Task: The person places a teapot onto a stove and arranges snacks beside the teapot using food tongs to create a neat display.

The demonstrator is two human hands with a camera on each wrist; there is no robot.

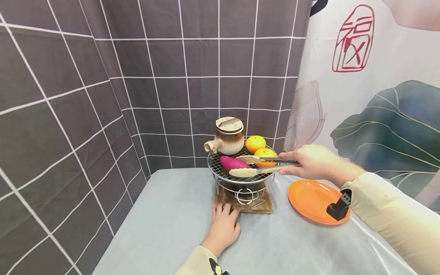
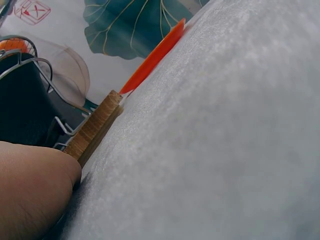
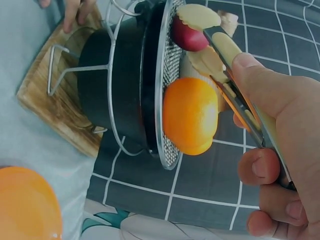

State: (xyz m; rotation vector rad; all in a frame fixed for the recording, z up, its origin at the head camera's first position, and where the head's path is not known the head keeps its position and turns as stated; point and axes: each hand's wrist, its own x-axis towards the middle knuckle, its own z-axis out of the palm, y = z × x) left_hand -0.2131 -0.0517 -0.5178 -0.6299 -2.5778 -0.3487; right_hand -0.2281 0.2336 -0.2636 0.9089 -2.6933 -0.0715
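My right hand [image 1: 314,162] holds a pair of tongs [image 3: 235,85] with pale scalloped tips, reaching over the grill from the right. The tips are spread on either side of the right end of a purple sweet potato [image 1: 231,163]; whether they touch it I cannot tell. The sweet potato lies on the wire mesh [image 1: 214,162] of a small round grill [image 3: 125,75]. Two oranges [image 1: 255,144] sit on the mesh beside the tongs. At the grill's foot, my left hand [image 1: 224,227] rests with extended fingers at the front left edge of a wooden board [image 1: 264,206].
A lidded clay pot [image 1: 231,137] with a side handle stands at the back of the mesh. An orange plate [image 1: 309,206] lies on the grey tablecloth [image 1: 165,229] under the right forearm. A tiled-pattern curtain [image 1: 165,91] hangs behind and at left, a printed one [image 1: 395,114] at right.
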